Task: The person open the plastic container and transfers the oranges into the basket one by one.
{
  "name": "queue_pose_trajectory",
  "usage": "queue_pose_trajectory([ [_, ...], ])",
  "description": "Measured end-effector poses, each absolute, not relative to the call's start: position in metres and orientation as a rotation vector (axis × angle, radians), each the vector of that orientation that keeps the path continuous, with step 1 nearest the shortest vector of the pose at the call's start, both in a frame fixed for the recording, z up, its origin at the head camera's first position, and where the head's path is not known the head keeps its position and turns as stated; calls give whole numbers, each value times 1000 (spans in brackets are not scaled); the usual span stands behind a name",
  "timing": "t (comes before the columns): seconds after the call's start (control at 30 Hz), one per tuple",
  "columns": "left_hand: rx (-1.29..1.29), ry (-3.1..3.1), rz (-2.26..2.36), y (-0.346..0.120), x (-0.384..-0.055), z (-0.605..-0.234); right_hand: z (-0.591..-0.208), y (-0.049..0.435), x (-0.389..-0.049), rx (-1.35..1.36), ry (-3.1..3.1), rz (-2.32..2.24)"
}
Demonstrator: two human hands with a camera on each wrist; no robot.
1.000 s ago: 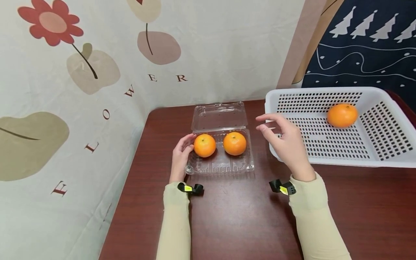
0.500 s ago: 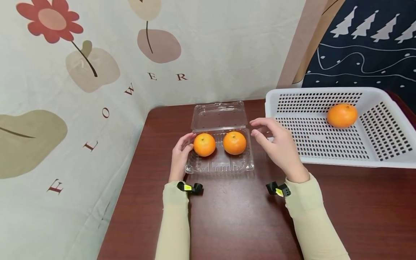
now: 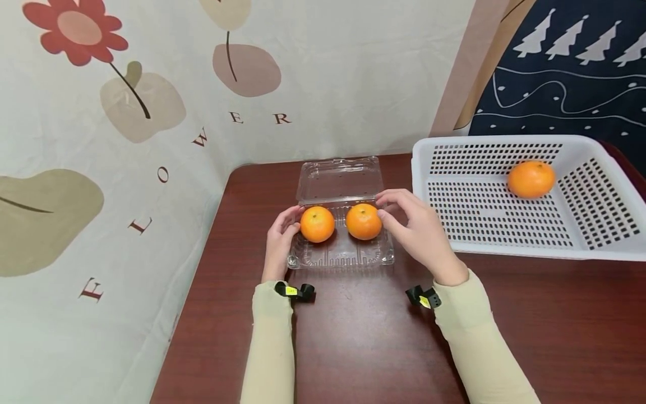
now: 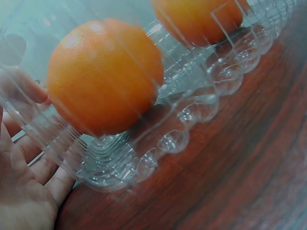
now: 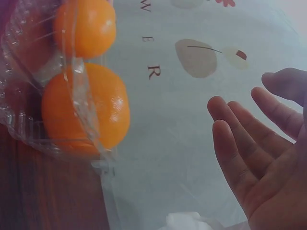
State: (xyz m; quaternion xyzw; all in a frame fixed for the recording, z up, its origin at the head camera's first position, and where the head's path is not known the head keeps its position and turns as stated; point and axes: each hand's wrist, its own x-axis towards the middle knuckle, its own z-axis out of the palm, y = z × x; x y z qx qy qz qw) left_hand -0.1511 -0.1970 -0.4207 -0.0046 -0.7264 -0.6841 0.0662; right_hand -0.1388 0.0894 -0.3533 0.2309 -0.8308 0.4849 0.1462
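A clear plastic clamshell box [image 3: 345, 259] stands on the table with its lid [image 3: 340, 179] folded back. Two oranges sit in it, the left orange [image 3: 317, 224] and the right orange [image 3: 363, 221]. My left hand [image 3: 280, 244] rests along the box's left wall, its fingers [image 4: 45, 168] showing through the plastic in the left wrist view. My right hand [image 3: 423, 238] hovers at the box's right side, fingertips close to the right orange in the head view. In the right wrist view, its loosely bent fingers [image 5: 235, 143] are apart from the fruit and hold nothing.
A white perforated basket [image 3: 504, 252] stands on the right side of the dark red table [image 3: 363, 348], with one orange [image 3: 531, 179] inside. A printed cloth [image 3: 353, 73] hangs behind the table, beside a dark cloth with trees [image 3: 565, 84].
My right hand has moved left, from the basket's near left corner to the box's right side. The left hand, box and oranges have stayed in place.
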Motion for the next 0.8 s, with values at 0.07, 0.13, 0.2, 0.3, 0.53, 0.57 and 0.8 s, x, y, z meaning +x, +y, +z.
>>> queue_pose_trajectory([
  [0.07,-11,-2195,-2059,-197,-151,-421,-355,87,-139,674,-2413,1381],
  [0.13,-8,-2202,-2053,-197,-151,-421,-357,85,-140,688,-2425,1376],
  [0.2,-5,-2209,-2047,-198,-151,-421,-359,83,-141,700,-2433,1369],
  [0.3,-4,-2210,-2046,-197,-151,-421,-363,82,-142,721,-2436,1359],
  [0.53,-24,-2197,-2057,-198,-151,-423,-369,78,-143,754,-2448,1336],
  [0.57,-25,-2198,-2056,-198,-151,-423,-369,77,-142,755,-2453,1330],
  [0.8,-21,-2188,-2056,-197,-152,-423,-374,71,-142,773,-2486,1313],
])
